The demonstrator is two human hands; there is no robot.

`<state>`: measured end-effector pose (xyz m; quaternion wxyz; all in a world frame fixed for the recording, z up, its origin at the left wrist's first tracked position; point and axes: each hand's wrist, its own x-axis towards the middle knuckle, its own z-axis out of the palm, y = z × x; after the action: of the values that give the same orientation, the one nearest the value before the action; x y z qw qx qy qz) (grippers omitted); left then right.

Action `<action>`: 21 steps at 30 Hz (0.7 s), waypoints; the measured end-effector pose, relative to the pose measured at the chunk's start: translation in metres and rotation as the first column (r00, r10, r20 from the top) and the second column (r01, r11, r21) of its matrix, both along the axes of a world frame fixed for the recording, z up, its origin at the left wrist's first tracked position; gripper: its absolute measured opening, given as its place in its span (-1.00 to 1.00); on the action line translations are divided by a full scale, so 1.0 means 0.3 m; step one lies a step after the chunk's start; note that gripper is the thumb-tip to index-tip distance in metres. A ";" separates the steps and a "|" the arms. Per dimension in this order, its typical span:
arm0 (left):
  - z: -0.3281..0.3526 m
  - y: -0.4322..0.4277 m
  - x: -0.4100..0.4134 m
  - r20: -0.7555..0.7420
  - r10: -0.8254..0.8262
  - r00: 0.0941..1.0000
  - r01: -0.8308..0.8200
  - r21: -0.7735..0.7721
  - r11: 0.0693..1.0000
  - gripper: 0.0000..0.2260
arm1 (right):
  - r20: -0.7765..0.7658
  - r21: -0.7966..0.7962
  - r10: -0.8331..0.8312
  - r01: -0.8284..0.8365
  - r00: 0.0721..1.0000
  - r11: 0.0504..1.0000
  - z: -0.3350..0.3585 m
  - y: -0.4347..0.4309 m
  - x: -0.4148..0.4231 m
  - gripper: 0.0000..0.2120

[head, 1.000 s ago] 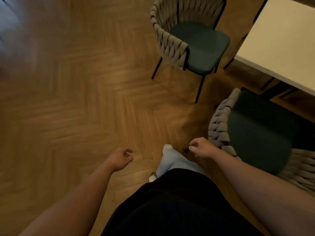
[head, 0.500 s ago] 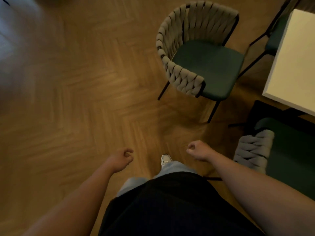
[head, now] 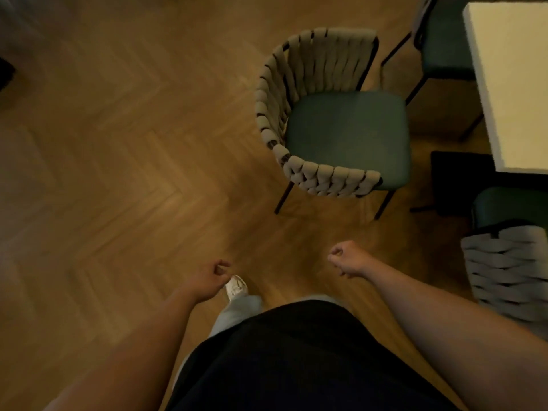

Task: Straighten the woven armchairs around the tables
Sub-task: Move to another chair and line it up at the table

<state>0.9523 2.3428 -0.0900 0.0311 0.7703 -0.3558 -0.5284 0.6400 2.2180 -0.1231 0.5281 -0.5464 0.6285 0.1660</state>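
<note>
A woven armchair (head: 347,134) with a beige braided back and dark green seat stands on the floor ahead of me, a little apart from the white table (head: 510,84), its seat facing the table. A second woven armchair (head: 504,268) sits at the right edge, tucked toward the table's near side. My left hand (head: 207,280) and my right hand (head: 347,259) hang in front of me, fingers loosely curled and holding nothing. Both hands are well short of the chair ahead.
A third green-seated chair (head: 444,40) stands at the table's far side, partly cut off. Herringbone wood floor (head: 133,158) spreads wide to the left. My white shoe (head: 236,286) steps forward under my left hand. The black table base (head: 459,179) lies beneath the tabletop.
I have walked forward and turned; the chair ahead has come nearer and lower in view, the right-hand chair has slid to the frame's edge. Both hands stay empty.
</note>
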 end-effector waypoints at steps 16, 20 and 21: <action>0.003 -0.944 0.864 0.063 -0.451 0.890 0.452 -0.010 0.892 -0.71 | 0.084 0.032 -0.463 0.462 0.882 0.886 -0.032 -0.378 0.808 -0.79; -0.006 -1.209 0.943 0.076 -0.594 0.801 0.594 0.031 0.804 -0.73 | 0.109 0.071 -0.573 0.569 0.812 0.819 -0.066 -0.501 0.954 -0.75; -0.003 -1.262 0.954 0.073 -0.632 0.771 0.631 0.046 0.775 -0.73 | 0.114 0.077 -0.605 0.600 0.788 0.796 -0.070 -0.520 0.987 -0.76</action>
<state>1.2386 1.9642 -0.0910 -0.1703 0.6280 -0.5896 -0.4786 0.9362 2.0620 -0.1441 0.6041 -0.3173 0.7301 -0.0363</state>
